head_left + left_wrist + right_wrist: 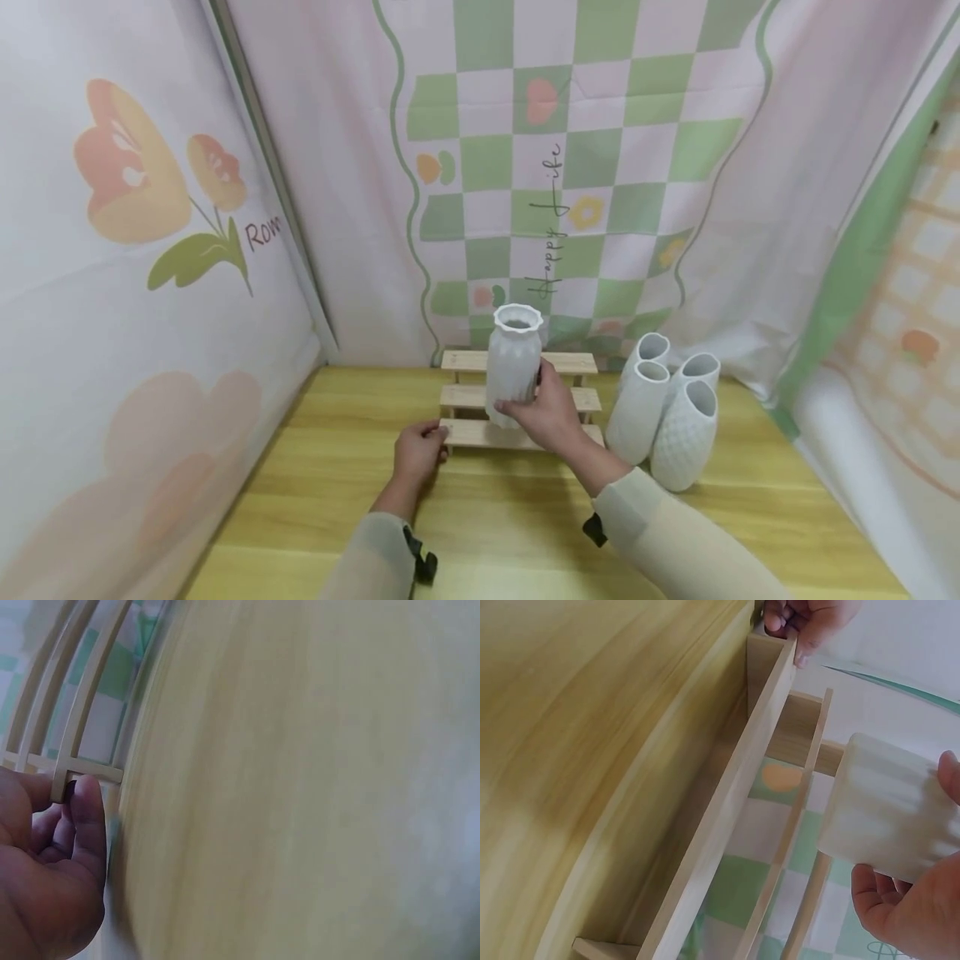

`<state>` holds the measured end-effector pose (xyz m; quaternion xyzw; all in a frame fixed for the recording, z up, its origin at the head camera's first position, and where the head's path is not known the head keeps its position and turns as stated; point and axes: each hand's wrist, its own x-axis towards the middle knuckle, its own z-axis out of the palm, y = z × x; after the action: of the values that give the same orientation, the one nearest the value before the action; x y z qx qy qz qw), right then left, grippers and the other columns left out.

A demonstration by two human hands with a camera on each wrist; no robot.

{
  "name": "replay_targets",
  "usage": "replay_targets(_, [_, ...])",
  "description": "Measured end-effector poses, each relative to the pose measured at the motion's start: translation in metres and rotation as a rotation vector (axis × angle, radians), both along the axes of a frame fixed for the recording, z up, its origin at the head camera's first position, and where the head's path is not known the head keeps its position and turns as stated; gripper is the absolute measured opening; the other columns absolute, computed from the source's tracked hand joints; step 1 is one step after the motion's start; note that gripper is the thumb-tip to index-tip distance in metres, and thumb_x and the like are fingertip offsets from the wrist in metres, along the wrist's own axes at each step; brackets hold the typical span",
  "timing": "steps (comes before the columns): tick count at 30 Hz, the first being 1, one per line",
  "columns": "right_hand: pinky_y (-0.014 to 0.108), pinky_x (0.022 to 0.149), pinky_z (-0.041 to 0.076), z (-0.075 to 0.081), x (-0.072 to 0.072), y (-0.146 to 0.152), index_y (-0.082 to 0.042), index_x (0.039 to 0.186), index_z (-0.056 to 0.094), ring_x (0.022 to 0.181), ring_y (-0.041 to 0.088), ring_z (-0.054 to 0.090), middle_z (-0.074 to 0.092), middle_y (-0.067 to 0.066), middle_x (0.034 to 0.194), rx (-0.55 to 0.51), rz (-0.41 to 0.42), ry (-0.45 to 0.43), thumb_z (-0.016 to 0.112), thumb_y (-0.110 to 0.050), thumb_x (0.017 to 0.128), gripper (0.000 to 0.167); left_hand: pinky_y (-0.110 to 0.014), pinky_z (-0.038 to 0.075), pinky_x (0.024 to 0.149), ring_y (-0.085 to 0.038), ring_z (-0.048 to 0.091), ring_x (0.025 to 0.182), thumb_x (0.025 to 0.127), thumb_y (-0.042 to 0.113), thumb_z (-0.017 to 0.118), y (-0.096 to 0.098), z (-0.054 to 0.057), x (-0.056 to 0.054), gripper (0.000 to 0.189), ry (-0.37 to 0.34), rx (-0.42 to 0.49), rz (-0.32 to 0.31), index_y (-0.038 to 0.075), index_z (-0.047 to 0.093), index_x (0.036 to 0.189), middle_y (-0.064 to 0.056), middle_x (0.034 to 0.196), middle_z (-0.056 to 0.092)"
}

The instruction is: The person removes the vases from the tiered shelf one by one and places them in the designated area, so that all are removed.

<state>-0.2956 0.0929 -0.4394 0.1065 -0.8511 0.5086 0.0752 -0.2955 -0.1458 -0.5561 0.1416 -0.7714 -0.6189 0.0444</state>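
A white ribbed vase [513, 367] with a scalloped rim is upright in my right hand [551, 408], thumb on its near side and fingers round its right side. Its base overlaps the lowest board of a three-step wooden stand [468, 432] in the head view. In the right wrist view, the smooth underside of the vase [877, 802] faces the camera, apart from the front board [720, 795]. My left hand [417, 454] pinches the left end of that lowest board between thumb and fingers, as the left wrist view shows at the board's end [79, 720].
Several white textured vases [682, 442] stand close together on the wood-grain table [352, 500], just right of the stand. A checkered cloth backdrop [540, 183] hangs behind the stand. Printed cloth walls [82, 333] border the table at left and right.
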Motion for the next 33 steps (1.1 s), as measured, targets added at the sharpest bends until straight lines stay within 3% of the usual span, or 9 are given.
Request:
replay_targets(17, [0.054,0.097,0.055,-0.002,0.024,0.015,-0.011,0.15,0.041,0.128,0.038,0.058,0.058,0.014,0.14,0.006,0.005,0.01,0.095,-0.024,0.074,0.094,-0.031,0.06,0.065,-0.018,0.07,0.072,0.101,0.018,0.068,-0.002,0.0,0.002,0.035,0.027,0.004,0.0,-0.003,0.068,0.129,-0.014,0.102,0.071])
replay_targets(25, [0.05,0.086,0.061,-0.005,0.034,0.026,-0.012,0.149,0.041,0.119,0.043,0.064,0.058,0.016,0.139,-0.042,0.004,-0.008,0.094,-0.024,0.076,0.091,-0.031,0.06,0.063,-0.019,0.07,0.071,0.1,0.018,0.069,-0.001,0.003,0.002,0.035,0.037,0.007,-0.005,-0.004,0.069,0.127,-0.015,0.1,0.072])
replay_targets(33, [0.052,0.093,0.058,-0.007,0.044,0.04,-0.009,0.152,0.037,0.122,0.04,0.063,0.056,0.017,0.141,-0.032,-0.004,-0.02,0.094,-0.03,0.078,0.096,-0.031,0.059,0.063,-0.019,0.07,0.069,0.101,0.019,0.069,-0.002,0.005,0.006,0.038,0.083,-0.012,-0.036,-0.007,0.067,0.128,-0.015,0.098,0.073])
